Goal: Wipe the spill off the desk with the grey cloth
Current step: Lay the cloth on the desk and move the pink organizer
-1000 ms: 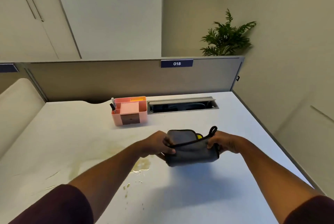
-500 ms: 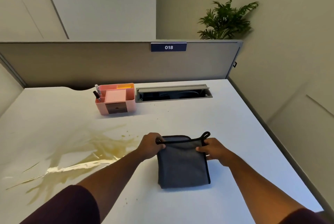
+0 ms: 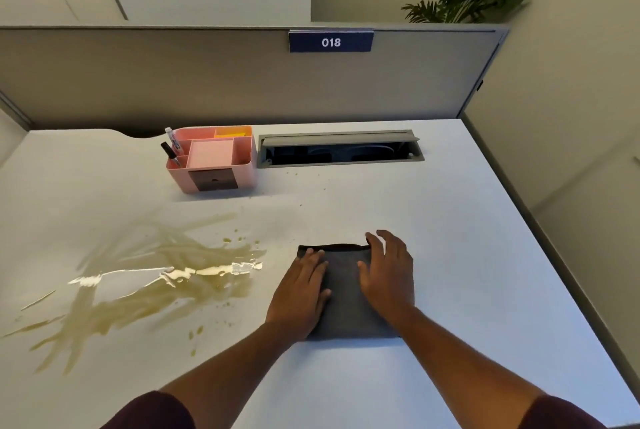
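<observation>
The folded grey cloth (image 3: 346,293) lies flat on the white desk (image 3: 467,255), right of centre. My left hand (image 3: 300,293) rests flat on its left half with straight fingers. My right hand (image 3: 389,273) lies flat on its right half, fingers spread. A wide yellowish spill (image 3: 156,276) spreads over the desk to the left of the cloth, with small droplets near the cloth's left edge. The spill and the cloth are apart.
A pink desk organiser (image 3: 211,158) with markers stands at the back, behind the spill. An open cable tray slot (image 3: 341,150) is set in the desk beside it. A grey partition (image 3: 207,75) closes the back; the desk's right edge (image 3: 554,273) drops off.
The cloth was held up in both hands, then set down and pinched at its far edge. Now both hands lie flat on top of it.
</observation>
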`<control>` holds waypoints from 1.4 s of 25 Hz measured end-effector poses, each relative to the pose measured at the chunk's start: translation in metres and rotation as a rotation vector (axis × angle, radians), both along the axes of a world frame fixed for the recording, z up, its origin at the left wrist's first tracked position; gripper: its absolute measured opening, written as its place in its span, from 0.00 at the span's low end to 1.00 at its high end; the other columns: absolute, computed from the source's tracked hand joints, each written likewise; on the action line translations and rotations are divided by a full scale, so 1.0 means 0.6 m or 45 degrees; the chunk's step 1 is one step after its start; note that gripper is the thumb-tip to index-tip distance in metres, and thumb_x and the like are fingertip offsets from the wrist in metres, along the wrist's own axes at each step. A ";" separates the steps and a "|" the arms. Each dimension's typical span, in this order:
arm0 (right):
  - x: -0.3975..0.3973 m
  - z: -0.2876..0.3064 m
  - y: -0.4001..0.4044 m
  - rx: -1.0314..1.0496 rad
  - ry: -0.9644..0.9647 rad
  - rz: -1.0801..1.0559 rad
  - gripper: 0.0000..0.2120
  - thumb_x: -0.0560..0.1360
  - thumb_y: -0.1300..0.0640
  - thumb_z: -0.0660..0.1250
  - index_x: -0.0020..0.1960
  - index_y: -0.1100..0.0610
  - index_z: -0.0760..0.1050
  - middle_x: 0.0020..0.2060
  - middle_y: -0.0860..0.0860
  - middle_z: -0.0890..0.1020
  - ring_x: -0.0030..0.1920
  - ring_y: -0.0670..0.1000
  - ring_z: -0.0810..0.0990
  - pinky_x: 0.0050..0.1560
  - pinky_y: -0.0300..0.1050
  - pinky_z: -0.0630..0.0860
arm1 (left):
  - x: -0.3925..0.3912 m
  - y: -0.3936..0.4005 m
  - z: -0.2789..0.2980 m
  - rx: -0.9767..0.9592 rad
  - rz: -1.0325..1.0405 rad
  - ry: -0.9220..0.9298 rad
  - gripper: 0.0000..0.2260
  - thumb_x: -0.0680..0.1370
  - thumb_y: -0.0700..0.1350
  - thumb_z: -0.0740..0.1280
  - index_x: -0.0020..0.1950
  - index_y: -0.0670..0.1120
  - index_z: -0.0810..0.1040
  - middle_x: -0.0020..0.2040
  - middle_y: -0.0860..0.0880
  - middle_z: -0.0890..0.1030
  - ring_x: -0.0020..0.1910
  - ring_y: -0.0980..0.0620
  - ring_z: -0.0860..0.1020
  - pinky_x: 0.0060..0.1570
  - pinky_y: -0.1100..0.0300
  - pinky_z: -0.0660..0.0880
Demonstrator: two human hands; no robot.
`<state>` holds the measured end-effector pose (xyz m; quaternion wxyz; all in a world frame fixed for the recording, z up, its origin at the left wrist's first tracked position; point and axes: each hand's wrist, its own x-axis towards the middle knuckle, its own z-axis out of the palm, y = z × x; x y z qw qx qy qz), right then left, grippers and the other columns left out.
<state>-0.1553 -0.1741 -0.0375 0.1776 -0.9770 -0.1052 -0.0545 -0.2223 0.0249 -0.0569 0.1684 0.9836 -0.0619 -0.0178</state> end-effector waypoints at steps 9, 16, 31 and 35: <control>-0.050 -0.094 0.036 -0.246 0.215 0.466 0.30 0.85 0.38 0.47 0.86 0.37 0.45 0.86 0.42 0.46 0.86 0.52 0.41 0.84 0.62 0.46 | -0.024 0.009 -0.049 0.069 -0.081 0.140 0.30 0.85 0.58 0.44 0.84 0.47 0.44 0.84 0.52 0.40 0.82 0.53 0.35 0.82 0.52 0.41; -0.068 -0.083 0.008 -0.166 0.228 0.660 0.37 0.82 0.27 0.53 0.86 0.39 0.49 0.86 0.43 0.49 0.86 0.51 0.43 0.82 0.68 0.45 | -0.035 0.042 -0.029 0.092 -0.081 0.197 0.31 0.84 0.59 0.45 0.85 0.49 0.45 0.83 0.56 0.34 0.82 0.54 0.33 0.81 0.52 0.37; 0.034 -0.008 0.106 0.646 0.580 -0.057 0.19 0.88 0.51 0.59 0.74 0.58 0.76 0.67 0.54 0.81 0.72 0.57 0.75 0.74 0.53 0.68 | 0.156 0.289 0.099 0.040 0.481 -0.033 0.29 0.85 0.58 0.56 0.83 0.46 0.57 0.85 0.47 0.52 0.84 0.46 0.46 0.82 0.49 0.47; 0.115 0.042 0.178 1.205 0.501 -0.430 0.19 0.88 0.48 0.56 0.47 0.58 0.76 0.37 0.50 0.75 0.41 0.53 0.75 0.42 0.47 0.70 | 0.195 0.354 0.108 0.044 0.502 -0.101 0.30 0.83 0.52 0.63 0.82 0.47 0.58 0.85 0.48 0.54 0.84 0.44 0.49 0.82 0.47 0.51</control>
